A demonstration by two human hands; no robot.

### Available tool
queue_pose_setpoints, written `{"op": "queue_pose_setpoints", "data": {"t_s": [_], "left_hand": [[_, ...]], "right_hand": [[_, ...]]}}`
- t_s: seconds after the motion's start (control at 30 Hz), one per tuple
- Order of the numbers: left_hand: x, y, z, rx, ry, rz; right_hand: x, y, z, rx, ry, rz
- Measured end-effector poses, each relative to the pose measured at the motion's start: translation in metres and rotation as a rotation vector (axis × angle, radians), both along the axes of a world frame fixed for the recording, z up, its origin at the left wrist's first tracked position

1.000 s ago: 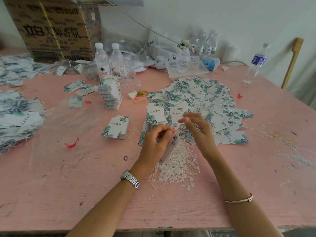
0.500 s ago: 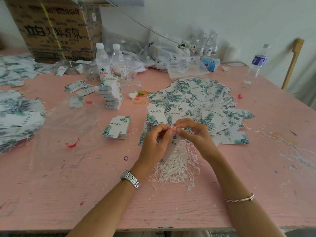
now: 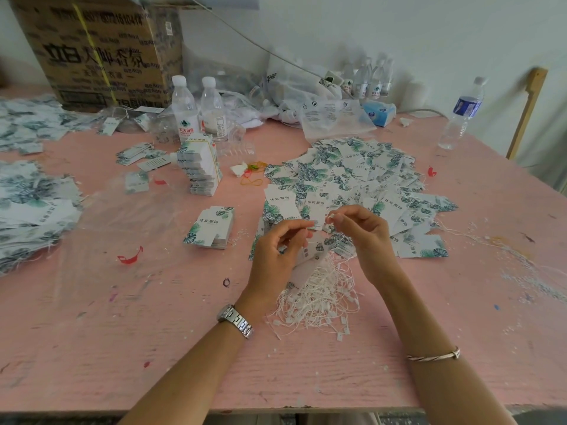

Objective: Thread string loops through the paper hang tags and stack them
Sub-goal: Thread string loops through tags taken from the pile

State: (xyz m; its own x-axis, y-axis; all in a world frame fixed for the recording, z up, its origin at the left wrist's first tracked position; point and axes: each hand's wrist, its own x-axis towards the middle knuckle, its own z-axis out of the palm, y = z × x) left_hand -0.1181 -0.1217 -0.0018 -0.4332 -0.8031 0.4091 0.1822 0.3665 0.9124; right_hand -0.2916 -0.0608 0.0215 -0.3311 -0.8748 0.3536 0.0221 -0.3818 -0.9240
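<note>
Threading appears midway: left hand (image 3: pixel 276 250) grips one hang tag (image 3: pixel 310 256), right hand (image 3: pixel 365 237) pinches a string loop (image 3: pixel 330 216); strung tags (image 3: pixel 352 176) lie beyond, loose strings (image 3: pixel 316 299) await.

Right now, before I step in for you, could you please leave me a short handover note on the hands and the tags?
Left hand: holds a hang tag.
Right hand: pinches a string loop beside the left fingertips.
Loose strings lie under both hands. The spread tags are behind them, some showing strings, with a small stack to the left.
Done: apparently the spread tags.
Left: finish threading this tag, stack it, then go on.
</note>
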Motion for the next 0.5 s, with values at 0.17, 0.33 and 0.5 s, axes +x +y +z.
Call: {"op": "queue_pose_setpoints", "data": {"t_s": [0.17,0.33,0.5], "left_hand": [[-0.002,-0.001,-0.002,-0.025,-0.005,0.060],[0.000,0.001,-0.001,-0.126,-0.043,0.128],[-0.001,0.001,-0.001,-0.159,-0.066,0.145]], "right_hand": [[0.008,0.003,0.005,0.019,0.067,0.022],[0.014,0.002,0.006,0.038,0.137,0.039],[0.015,0.001,0.004,0.081,0.228,0.018]]}}
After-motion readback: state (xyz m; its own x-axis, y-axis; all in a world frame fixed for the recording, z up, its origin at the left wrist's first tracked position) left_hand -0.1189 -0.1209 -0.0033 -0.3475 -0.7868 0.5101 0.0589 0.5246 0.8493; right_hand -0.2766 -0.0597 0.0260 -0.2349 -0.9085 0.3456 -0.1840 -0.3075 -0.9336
